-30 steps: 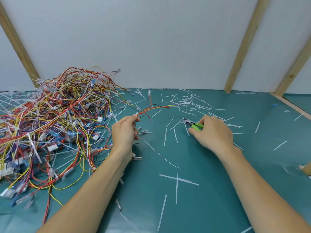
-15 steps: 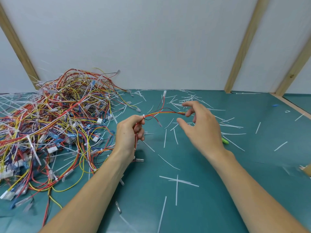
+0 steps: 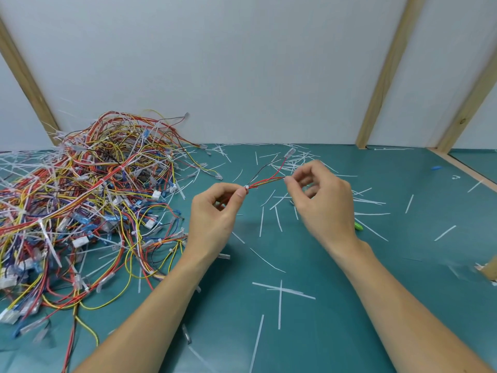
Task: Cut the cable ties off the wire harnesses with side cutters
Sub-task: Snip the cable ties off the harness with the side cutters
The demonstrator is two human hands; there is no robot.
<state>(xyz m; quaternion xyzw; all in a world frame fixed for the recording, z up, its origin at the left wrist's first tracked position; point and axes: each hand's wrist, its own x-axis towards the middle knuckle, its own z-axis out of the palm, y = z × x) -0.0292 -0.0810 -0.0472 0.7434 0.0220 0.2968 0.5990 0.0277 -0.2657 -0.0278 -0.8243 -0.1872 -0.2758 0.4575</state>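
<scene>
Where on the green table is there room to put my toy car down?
The barest room is the mat on the right, between the right hand and the wooden edge, with only stray cut ties. The near middle between the forearms is fairly free too. The left is crowded by the wire pile.

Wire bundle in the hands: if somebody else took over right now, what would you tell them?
Left hand pinches one end of a small wire harness; right hand pinches the other end, stretching it above the mat.
Side cutters lie on the mat behind the right hand, only a green handle tip showing.
Done: many cut cable ties litter the mat.
Left: a big tangled pile of harnesses on the left, ties visible on it.
</scene>
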